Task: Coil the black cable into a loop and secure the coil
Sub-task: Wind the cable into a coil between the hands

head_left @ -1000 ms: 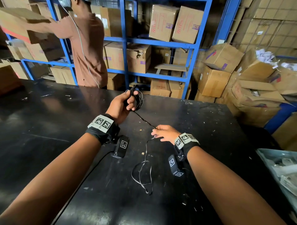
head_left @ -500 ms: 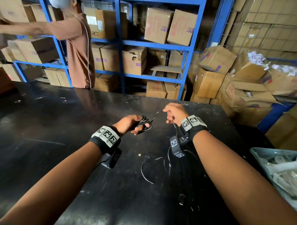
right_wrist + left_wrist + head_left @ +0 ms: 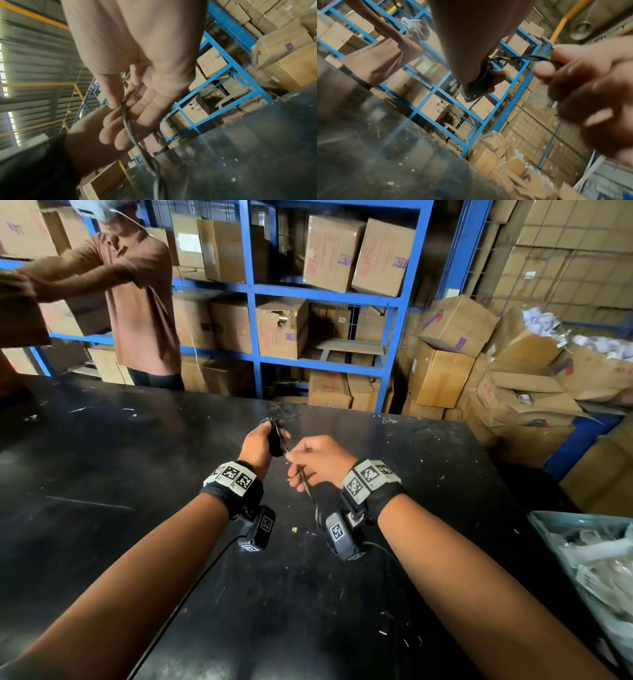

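Above the black table point(image 3: 137, 525), mid-width:
Left hand point(image 3: 260, 441) grips the coiled black cable point(image 3: 275, 440); right hand point(image 3: 317, 462) pinches its tail.

Black tabletop point(image 3: 102, 508) — scuffed, pale crumbs point(image 3: 294, 529) near centre, a grey tray point(image 3: 548, 520) at three o'clock.

Left hand point(image 3: 262, 441) holds cable point(image 3: 275, 440) beside right hand point(image 3: 317, 462), above table point(image 3: 102, 474).

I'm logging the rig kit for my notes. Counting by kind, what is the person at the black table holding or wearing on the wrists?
black cable: 1
marker wristbands: 2
wrist cameras: 2
Total: 5
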Action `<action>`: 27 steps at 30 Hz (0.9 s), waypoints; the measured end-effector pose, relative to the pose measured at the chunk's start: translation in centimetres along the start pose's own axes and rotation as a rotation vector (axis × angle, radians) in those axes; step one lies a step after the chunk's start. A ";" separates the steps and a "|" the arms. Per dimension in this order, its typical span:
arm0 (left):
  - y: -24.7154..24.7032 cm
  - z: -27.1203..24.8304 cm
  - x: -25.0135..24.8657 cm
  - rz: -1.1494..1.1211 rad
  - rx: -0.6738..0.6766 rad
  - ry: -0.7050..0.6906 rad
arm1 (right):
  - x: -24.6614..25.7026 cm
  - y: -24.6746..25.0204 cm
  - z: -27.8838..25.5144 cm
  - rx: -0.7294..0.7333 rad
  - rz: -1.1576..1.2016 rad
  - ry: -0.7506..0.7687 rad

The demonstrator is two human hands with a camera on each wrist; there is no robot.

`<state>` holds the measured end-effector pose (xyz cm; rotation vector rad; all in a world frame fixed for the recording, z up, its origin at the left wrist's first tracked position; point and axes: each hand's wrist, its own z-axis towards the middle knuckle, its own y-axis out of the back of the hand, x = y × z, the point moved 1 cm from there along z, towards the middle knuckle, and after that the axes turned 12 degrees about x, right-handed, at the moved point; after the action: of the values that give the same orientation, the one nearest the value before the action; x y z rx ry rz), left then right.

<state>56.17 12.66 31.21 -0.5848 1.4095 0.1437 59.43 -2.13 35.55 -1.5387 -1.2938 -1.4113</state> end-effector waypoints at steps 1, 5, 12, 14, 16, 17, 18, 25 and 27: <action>-0.3 -0.2 -0.4 -0.071 0.017 -0.004 | -0.6 -0.4 0.1 0.031 0.007 -0.012; -1.2 -0.9 -2.4 -0.430 0.142 0.009 | -3.7 -0.5 0.6 0.097 -0.003 -0.111; -1.7 -2.7 -4.9 -0.274 0.522 0.056 | -7.1 4.1 -0.4 -0.134 -0.224 -0.187; -1.6 -3.1 -4.6 -0.127 0.578 0.111 | -6.6 6.0 -0.8 -0.209 -0.383 -0.197; -1.7 -3.4 -3.8 0.027 0.610 0.167 | -5.5 7.7 -1.0 -0.305 -0.580 -0.197; -1.7 -3.3 -3.2 0.116 0.618 0.193 | -4.7 8.5 -1.1 -0.345 -0.657 -0.193; -1.7 -3.2 -2.6 0.210 0.628 0.227 | -4.0 9.0 -1.0 -0.372 -0.703 -0.190; -1.6 -1.6 0.8 0.653 0.361 0.222 | 0.1 7.9 0.0 -0.357 -0.470 -0.137; -1.4 -1.0 1.0 0.631 0.232 0.163 | 0.5 6.6 0.4 -0.299 -0.354 -0.087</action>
<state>56.06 10.76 30.59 0.0569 1.7059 0.4348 65.81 -3.50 36.87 -1.6324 -1.5172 -1.8469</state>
